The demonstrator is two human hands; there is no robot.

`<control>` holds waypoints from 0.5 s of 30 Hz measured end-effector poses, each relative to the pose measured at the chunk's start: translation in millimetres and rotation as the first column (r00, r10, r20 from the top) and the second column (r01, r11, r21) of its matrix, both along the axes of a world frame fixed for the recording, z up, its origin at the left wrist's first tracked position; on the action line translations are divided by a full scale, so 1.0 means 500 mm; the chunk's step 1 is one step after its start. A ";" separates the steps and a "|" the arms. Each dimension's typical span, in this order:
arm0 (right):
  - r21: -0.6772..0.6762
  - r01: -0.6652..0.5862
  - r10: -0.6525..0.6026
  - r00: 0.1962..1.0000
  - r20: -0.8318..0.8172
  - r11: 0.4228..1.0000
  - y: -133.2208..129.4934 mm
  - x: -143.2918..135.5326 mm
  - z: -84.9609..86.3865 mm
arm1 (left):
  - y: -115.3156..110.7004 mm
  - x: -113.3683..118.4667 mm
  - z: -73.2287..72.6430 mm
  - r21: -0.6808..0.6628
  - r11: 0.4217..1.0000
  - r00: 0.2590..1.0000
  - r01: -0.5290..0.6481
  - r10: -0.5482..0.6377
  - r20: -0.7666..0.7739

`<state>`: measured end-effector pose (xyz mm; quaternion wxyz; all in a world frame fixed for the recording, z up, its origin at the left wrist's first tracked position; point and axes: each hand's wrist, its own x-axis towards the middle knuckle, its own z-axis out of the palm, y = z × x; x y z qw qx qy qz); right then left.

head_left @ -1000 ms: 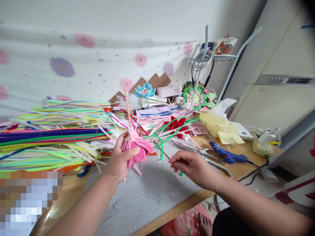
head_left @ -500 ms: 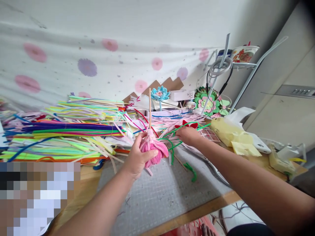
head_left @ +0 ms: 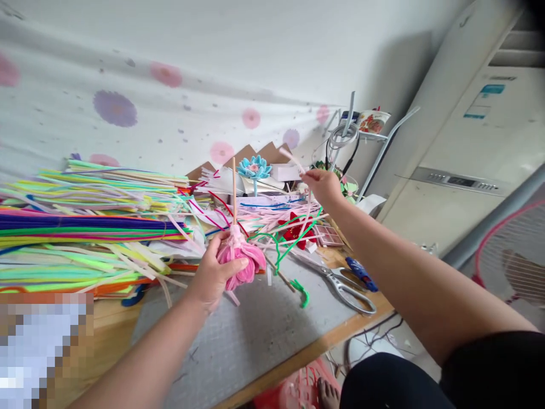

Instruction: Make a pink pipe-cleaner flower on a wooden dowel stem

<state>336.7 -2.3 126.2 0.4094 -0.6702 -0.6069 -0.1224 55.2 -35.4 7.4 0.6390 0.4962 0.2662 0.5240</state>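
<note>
My left hand [head_left: 217, 270] is closed around a pink pipe-cleaner flower [head_left: 244, 262], held upside down so its wooden stick [head_left: 234, 190] points up. The thumb presses on the petals. Farther right and higher, my right hand [head_left: 324, 184] pinches a pale pink pipe cleaner [head_left: 293, 161], raised above the pile; one end sticks up to the left and a strand hangs below the fingers. Under that hand lie a red pipe-cleaner flower [head_left: 300, 232] and bent green pipe cleaners [head_left: 279, 250].
Scissors [head_left: 340, 284] and a blue tube-like item [head_left: 361, 275] lie on the right of the grey cutting mat [head_left: 238, 346]. Bundles of coloured pipe cleaners [head_left: 93, 227] fill the left. A blue flower [head_left: 254, 167] stands behind. A wire rack [head_left: 377, 165] rises at the back right.
My right hand has risen from the pile beside the red flower, lifting a pale pink pipe cleaner. My left hand keeps its hold on the pink flower. The view has turned right.
</note>
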 end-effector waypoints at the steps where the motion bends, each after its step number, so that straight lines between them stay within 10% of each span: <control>1: 0.069 -0.011 0.014 0.999 -0.049 0.998 0.002 -0.003 0.013 | -0.001 0.000 0.000 0.004 1.000 1.000 0.019 -0.019 0.002; 8: 0.398 -0.228 0.324 0.926 -0.195 0.889 -0.069 -0.059 0.077 | -0.012 -0.001 0.001 -0.011 0.998 0.998 0.056 -0.056 -0.009; 15: 0.082 -0.420 0.428 0.893 -0.140 0.904 -0.254 -0.118 -0.053 | -0.036 -0.002 0.003 0.005 0.969 0.969 0.247 -0.247 0.024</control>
